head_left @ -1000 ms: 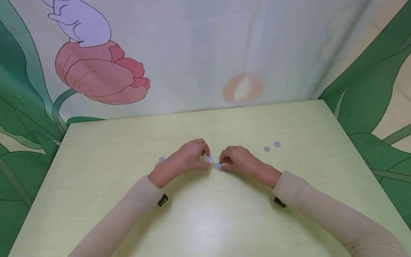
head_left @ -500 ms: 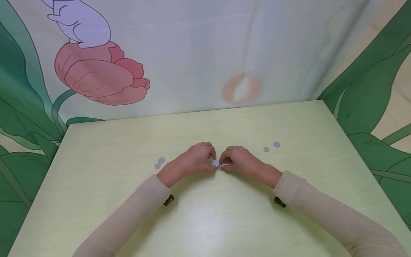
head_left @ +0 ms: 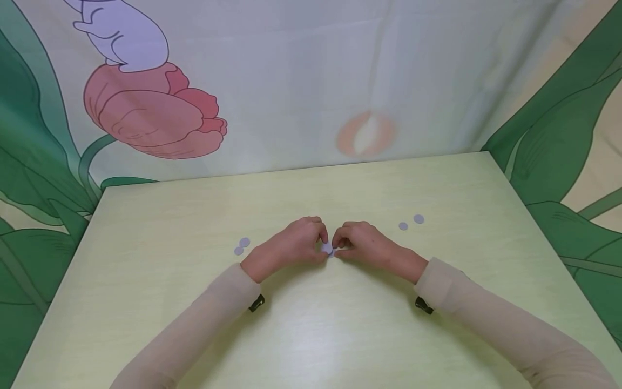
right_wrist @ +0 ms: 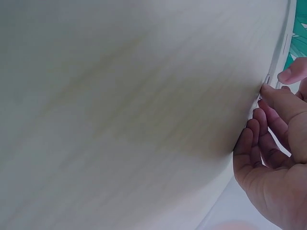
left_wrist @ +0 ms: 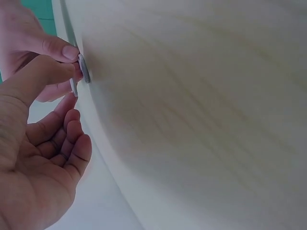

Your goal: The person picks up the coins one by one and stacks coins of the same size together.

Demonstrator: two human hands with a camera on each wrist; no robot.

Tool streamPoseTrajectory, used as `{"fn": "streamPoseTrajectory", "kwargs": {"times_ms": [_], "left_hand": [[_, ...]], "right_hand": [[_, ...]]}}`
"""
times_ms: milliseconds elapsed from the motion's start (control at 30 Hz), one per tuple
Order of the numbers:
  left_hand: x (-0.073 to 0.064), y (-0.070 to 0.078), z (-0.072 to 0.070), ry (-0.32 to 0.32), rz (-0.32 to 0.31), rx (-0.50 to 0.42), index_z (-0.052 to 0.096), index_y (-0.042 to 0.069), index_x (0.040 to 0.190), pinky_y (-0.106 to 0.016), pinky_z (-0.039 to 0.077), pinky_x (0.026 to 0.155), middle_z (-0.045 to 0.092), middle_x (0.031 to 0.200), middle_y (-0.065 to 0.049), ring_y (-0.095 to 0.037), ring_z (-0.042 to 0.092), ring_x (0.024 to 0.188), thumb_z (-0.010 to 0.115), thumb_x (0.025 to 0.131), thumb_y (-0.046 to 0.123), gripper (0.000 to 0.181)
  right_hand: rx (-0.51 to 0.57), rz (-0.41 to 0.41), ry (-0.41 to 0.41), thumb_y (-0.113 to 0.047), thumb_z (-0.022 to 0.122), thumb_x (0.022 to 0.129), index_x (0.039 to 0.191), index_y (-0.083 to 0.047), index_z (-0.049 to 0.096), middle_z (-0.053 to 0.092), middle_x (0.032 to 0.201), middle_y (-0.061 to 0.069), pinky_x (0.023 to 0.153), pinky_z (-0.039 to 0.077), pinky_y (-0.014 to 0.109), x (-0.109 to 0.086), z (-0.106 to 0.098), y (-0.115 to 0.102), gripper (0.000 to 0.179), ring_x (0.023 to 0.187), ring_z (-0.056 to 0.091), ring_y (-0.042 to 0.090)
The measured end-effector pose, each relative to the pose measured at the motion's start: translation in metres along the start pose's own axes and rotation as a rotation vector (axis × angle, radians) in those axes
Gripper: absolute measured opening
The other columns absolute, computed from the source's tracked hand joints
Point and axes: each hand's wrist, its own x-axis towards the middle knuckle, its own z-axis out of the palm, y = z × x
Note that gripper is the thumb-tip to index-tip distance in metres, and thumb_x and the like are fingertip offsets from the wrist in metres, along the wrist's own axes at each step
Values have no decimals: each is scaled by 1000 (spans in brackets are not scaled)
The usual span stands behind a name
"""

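My left hand pinches a round, pale grey coin between thumb and fingertips, its face tilted up from the table. Facing it, my right hand holds a second coin low at the tabletop. The two coins overlap in the head view. Seen from the left wrist, the left hand's coin shows nearly edge-on, right beside the darker coin at the right thumb. In the right wrist view my right hand has its fingertips against the table, and its coin is mostly hidden.
Two touching coins lie on the pale wooden table to the left. Farther right are a smaller coin and a larger coin, a little apart. A printed curtain hangs behind the table's far edge.
My left hand has moved right with its coin, up to the coin in my right hand, uncovering the pair on the left. The right hand has stayed put.
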Motion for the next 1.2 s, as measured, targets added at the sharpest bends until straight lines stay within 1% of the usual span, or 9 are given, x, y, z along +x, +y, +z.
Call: {"fn": "streamPoseTrajectory", "kwargs": {"times_ms": [133,300,467,600,800,1067,1200], "left_hand": [[3,2,1,-10,-21,-2,71,0,97,-29,51,78,64,95,-6,-18,57,86,80,84,15,22],[8,7,3,-41,-35,-4,71,-1,95,-30,51,79,65,95,-7,-21,60,89,76,84,12,18],[8,9,4,-57,-65,-15,71,-1,97,-30,52,79,65,95,-7,-21,60,89,77,84,12,19],[7,6,5,-47,-74,-46,72,-1,97,-29,51,77,66,94,-6,-20,59,85,79,85,13,20],[3,1,8,-21,-48,-61,72,-1,94,-26,49,74,65,89,-5,-17,56,80,80,85,14,19],[-3,-3,8,-8,-51,-103,71,-2,95,-25,48,72,64,88,-5,-17,55,79,79,85,13,20],[-4,-3,9,-8,-55,-114,71,-2,96,-25,47,72,64,89,-6,-18,55,80,79,86,12,19]], "right_hand": [[-3,3,5,-10,79,88,96,-8,75,66,89,-1,77,53,23,0,-1,-1,9,82,62,12],[-14,33,8,-12,80,88,94,-7,74,65,88,-2,76,53,24,-1,-4,-2,10,81,61,12],[-16,40,1,-11,79,88,93,-6,74,65,86,-1,75,53,24,-3,-5,-5,9,79,60,12],[-17,45,4,-9,79,88,93,-4,75,66,86,1,74,53,24,-3,-5,-8,8,78,60,13],[-7,72,-10,-6,75,89,95,-2,76,67,88,2,75,52,22,-1,0,-10,7,79,62,12],[-11,91,-21,-6,76,89,96,-1,76,68,87,2,73,51,23,3,2,-16,9,78,59,11],[-6,98,-46,-7,75,90,98,-1,75,67,88,2,74,51,22,4,0,-17,10,78,58,11]]}}
